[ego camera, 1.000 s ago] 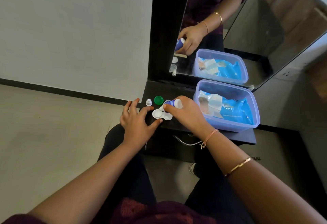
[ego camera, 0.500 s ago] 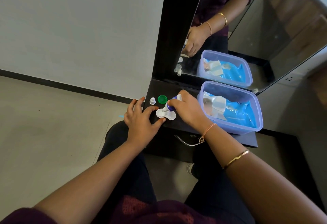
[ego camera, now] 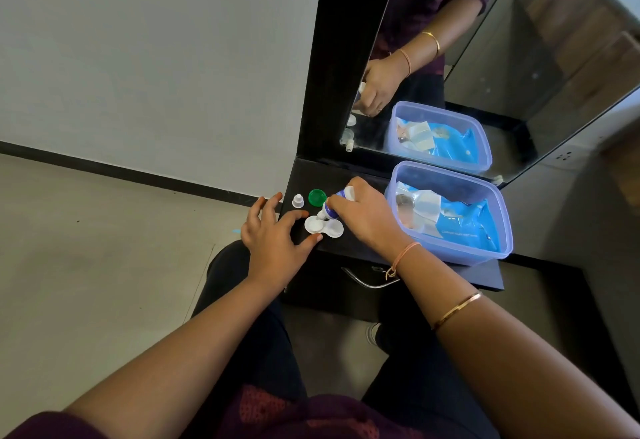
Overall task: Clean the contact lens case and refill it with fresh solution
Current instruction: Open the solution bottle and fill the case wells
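the right hand (ego camera: 367,216) is curling its fingers and thumb round a small white and blue plastic solution bottle (ego camera: 334,204), tipping it nozzle-down over the white plastic twin-well contact lens case (ego camera: 323,226), which is lying flat on the dark table (ego camera: 332,175) between the two hands. the left hand (ego camera: 273,241) is resting open with fingers spread, holding nothing. its index finger and thumb tip are bracketing the well on its own side, and the thumb seems to be touching the rim, though how firmly i cannot tell

judging by the tipped bottle, the step in hand is filling the wells. which well the nozzle is aiming at, and whether liquid is already in either, is too small to tell. doing it well is calling for a gentle, brief squeeze from the right hand, since so light a case is probably sliding easily, which is why the left hand's bracing matters. the nozzle is looking very close to the case, and holding it just clear of the plastic is the cleaner way. each well is needing its own dose, stopping short of the rim

just beyond the left hand's fingertips a round green plastic cap (ego camera: 317,197) and a small white plastic nozzle cap (ego camera: 298,201) are standing apart from the case. a translucent lilac plastic box (ego camera: 450,178) is sitting just past the right hand
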